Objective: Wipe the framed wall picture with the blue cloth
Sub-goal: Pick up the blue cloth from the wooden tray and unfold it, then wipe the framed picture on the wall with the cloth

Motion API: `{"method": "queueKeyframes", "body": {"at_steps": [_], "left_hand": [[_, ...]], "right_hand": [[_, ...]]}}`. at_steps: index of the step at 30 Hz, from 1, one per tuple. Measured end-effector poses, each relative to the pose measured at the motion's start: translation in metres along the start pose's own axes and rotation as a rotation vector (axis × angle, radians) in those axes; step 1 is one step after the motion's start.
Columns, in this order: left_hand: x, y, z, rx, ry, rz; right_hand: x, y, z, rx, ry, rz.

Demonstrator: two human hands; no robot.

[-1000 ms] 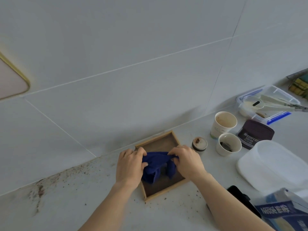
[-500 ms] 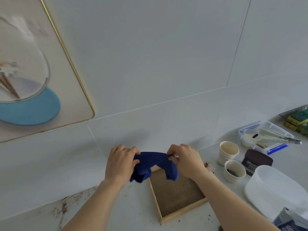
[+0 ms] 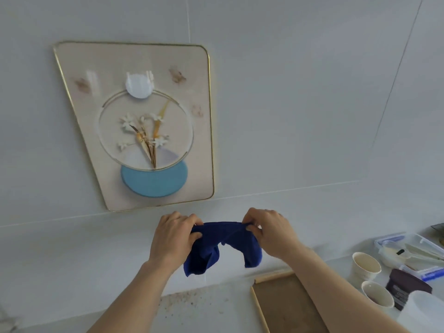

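Both hands hold the blue cloth (image 3: 222, 246) up in front of the tiled wall — the left hand (image 3: 174, 236) pinches one bunched end, the right hand (image 3: 269, 233) pinches the other, and the middle sags between them. The framed wall picture (image 3: 144, 126) hangs above and to the left, apart from the cloth. Below, on the counter (image 3: 204, 308), lie a wooden tray (image 3: 286, 306) and two paper cups (image 3: 366, 265).

Both bare forearms reach up from the bottom of the frame toward its centre. The left hand (image 3: 174, 236) and right hand (image 3: 269, 230) sit level, knuckles up, each pinching an end of the dark blue cloth (image 3: 223, 246) stretched between them.
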State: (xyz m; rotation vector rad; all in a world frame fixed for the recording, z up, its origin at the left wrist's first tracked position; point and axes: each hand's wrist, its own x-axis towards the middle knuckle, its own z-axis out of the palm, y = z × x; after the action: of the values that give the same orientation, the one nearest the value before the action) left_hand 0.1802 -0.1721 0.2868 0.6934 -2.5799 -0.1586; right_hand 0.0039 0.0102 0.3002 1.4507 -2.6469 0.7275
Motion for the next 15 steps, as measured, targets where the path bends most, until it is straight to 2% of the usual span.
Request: {"method": "queueKeyframes", "body": {"at_steps": [8, 11, 15], "left_hand": [[-0.011, -0.059, -0.065, -0.074, 0.117, -0.057], [-0.011, -0.074, -0.081, -0.131, 0.161, -0.033], [-0.001, -0.079, -0.098, -0.317, 0.267, -0.048]], "right_hand": [[0.016, -0.083, -0.008, 0.211, 0.06, -0.026], [0.019, -0.103, -0.016, 0.464, 0.115, 0.042], [0.023, -0.133, -0.034, 0.93, 0.225, 0.153]]}}
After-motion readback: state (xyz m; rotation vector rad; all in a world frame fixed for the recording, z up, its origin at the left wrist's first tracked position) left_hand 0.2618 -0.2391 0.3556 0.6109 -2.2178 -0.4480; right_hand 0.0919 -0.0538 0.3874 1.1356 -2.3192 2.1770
